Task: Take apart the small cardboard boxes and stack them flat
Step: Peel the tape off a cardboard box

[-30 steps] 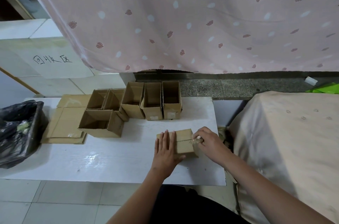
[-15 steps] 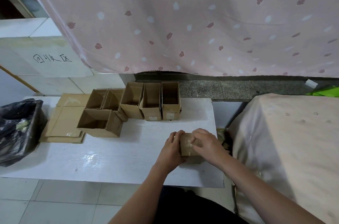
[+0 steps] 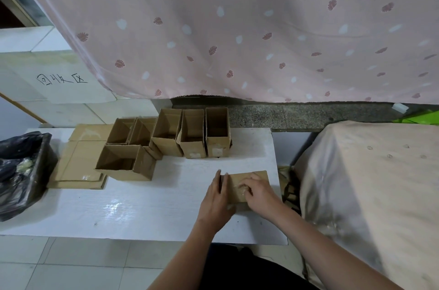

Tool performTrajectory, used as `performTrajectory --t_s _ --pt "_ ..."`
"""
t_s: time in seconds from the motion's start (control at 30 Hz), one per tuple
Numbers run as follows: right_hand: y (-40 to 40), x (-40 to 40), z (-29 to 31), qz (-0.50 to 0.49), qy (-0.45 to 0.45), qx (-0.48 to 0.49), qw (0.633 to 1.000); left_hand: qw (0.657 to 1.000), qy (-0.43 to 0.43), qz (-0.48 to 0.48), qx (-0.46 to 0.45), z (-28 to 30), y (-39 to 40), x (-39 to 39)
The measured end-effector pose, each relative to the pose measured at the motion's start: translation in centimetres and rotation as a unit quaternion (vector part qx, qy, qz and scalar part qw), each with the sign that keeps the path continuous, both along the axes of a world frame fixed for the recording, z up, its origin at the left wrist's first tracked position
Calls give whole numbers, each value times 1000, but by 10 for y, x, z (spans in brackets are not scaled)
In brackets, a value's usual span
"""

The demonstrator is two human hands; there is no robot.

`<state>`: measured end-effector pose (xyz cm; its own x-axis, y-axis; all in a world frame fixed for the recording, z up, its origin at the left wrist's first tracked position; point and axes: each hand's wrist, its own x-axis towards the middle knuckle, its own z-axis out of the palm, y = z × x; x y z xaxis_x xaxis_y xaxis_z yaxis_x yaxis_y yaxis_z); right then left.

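At the near right edge of the white bench (image 3: 142, 209), the small brown cardboard box (image 3: 240, 185) sits between both hands. The left hand (image 3: 217, 199) braces its left side, fingers straight and pressed together; the right hand (image 3: 260, 192) curls on top, fingers apparently pinching clear tape. The cardboard looks light and stiff yet creasable, best gripped at flap edges. Farther off stand open brown boxes (image 3: 190, 133) beside a flattened cardboard stack (image 3: 78, 171), then a pink leaf-print curtain (image 3: 237, 28).
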<state>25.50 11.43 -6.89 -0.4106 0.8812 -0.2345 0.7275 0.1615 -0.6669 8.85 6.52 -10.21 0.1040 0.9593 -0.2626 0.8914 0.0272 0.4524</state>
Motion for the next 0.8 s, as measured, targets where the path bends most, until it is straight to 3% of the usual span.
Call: performTrajectory --t_s 0.33,0.53,0.67,0.8 --pt "10 -9 -6 28 -65 -29 997 987 146 -62 -3 -6 -4 18" --pt "7 -8 -1 21 -84 11 996 983 174 -64 -18 -8 -4 25" --pt "6 -12 2 18 -66 -1 998 981 182 -64 -25 -8 -6 26" --pt "6 -10 -1 -49 -18 -47 998 979 191 -72 -28 -7 -8 25"
